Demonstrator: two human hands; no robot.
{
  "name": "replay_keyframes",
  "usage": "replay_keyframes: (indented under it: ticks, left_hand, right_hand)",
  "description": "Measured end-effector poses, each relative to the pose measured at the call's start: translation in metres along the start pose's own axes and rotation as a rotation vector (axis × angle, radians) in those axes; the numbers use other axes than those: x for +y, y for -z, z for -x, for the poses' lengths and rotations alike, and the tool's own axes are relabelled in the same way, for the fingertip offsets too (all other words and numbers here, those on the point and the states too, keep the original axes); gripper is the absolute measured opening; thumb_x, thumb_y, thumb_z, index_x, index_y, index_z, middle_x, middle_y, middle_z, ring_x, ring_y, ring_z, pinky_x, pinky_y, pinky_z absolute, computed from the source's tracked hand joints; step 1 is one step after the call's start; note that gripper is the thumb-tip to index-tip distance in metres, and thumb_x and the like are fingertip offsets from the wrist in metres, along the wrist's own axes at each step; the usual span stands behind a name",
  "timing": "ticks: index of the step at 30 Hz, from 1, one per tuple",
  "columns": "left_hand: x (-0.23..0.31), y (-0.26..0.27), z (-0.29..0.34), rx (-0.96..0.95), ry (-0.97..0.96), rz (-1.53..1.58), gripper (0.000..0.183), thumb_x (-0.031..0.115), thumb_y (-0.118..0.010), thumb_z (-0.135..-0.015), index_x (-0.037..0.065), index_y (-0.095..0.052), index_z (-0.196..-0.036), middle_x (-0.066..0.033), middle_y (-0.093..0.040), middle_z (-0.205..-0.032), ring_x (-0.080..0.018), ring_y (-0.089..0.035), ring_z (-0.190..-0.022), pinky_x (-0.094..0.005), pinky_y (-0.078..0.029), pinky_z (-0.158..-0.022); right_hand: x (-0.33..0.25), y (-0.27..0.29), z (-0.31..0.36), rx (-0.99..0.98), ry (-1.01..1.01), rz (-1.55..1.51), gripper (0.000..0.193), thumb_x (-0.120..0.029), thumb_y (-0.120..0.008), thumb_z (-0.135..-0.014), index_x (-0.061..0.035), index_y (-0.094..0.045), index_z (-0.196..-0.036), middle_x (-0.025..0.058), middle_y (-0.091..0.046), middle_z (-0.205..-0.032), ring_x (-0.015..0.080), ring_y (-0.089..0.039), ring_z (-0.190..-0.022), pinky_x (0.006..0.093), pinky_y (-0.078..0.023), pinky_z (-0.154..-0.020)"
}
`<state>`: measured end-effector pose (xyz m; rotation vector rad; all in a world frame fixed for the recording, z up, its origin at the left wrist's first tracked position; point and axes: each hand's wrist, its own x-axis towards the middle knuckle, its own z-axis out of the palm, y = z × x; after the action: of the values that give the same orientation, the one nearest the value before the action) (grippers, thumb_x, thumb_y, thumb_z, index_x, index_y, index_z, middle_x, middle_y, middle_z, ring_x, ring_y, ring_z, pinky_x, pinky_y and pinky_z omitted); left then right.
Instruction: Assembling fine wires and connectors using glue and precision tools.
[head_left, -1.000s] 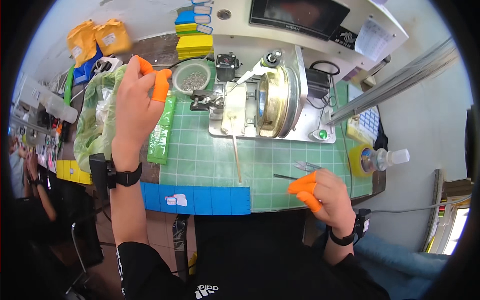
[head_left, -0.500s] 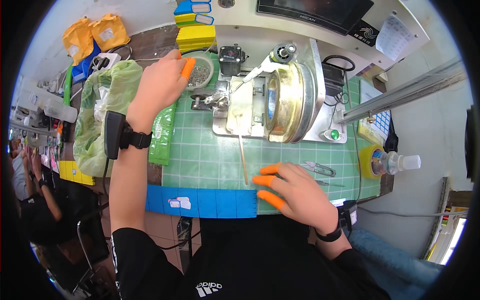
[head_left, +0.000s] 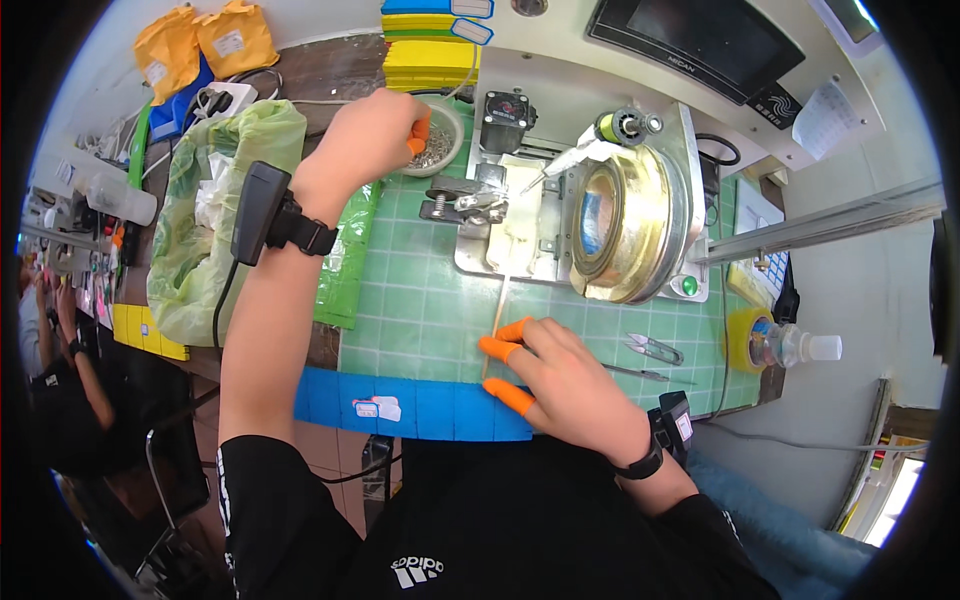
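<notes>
My left hand [head_left: 375,140], with orange finger cots, reaches into a round pale bowl [head_left: 457,130] of small silvery metal pieces [head_left: 437,150]. Its fingers are curled together, and their tips are partly hidden, so I cannot make out what they pinch. My right hand [head_left: 570,385], also in orange cots, is open low over the green mat. Its fingers are spread at the near end of a thin wooden stick [head_left: 501,300], and one fingertip overlaps it. The stick's far end lies at a pale block [head_left: 517,220] on the metal machine, beside a small clamp [head_left: 468,198].
A clear-and-gold wheel [head_left: 650,225] stands on the machine. Small snips [head_left: 655,348] and tweezers [head_left: 640,373] lie right of my right hand. A blue strip [head_left: 450,408] lines the near edge. At left sits a bag-lined bin [head_left: 180,270]; at right, a bottle [head_left: 790,340].
My left hand has lowered into the bowl, its fingers curling down. My right hand has moved left to the wooden stick's near end. The whole view has shifted slightly.
</notes>
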<state>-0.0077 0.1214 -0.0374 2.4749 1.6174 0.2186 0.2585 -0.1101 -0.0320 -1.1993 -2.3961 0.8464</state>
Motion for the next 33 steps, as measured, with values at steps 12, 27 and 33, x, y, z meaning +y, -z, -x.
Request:
replay_keyframes:
  ticks: [12,27,33]
  left_hand:
    - [0.005,0.002,0.009,0.042,-0.061,0.114,0.018,0.010,-0.076,-0.087,0.006,-0.075,-0.105,-0.0148,-0.076,-0.101,-0.0374,-0.071,-0.103,-0.0464,-0.057,-0.088]
    - [-0.002,0.004,0.012,0.234,-0.054,0.316,0.014,0.006,-0.073,-0.091,-0.001,-0.069,-0.103,-0.0151,-0.074,-0.094,-0.0266,-0.066,-0.073,-0.0374,-0.052,-0.069]
    - [0.001,0.006,0.011,0.262,-0.087,0.353,0.014,0.007,-0.074,-0.093,-0.002,-0.069,-0.103,-0.0139,-0.073,-0.091,-0.0209,-0.064,-0.071,-0.0343,-0.052,-0.068]
  right_hand:
    - [0.001,0.007,0.007,-0.030,0.007,-0.033,0.038,-0.020,-0.076,-0.096,-0.0014,-0.068,-0.128,0.0133,-0.062,-0.118,0.0329,-0.062,-0.110,0.0439,-0.053,-0.098]
    - [0.009,0.018,0.030,-0.048,-0.020,-0.045,0.028,-0.023,-0.075,-0.098,-0.0054,-0.072,-0.120,0.0115,-0.066,-0.106,0.0341,-0.067,-0.100,0.0437,-0.054,-0.092]
    - [0.009,0.017,0.029,-0.017,0.029,-0.073,0.028,-0.024,-0.074,-0.099,-0.0052,-0.073,-0.119,0.0118,-0.066,-0.102,0.0338,-0.067,-0.097,0.0442,-0.054,-0.091]
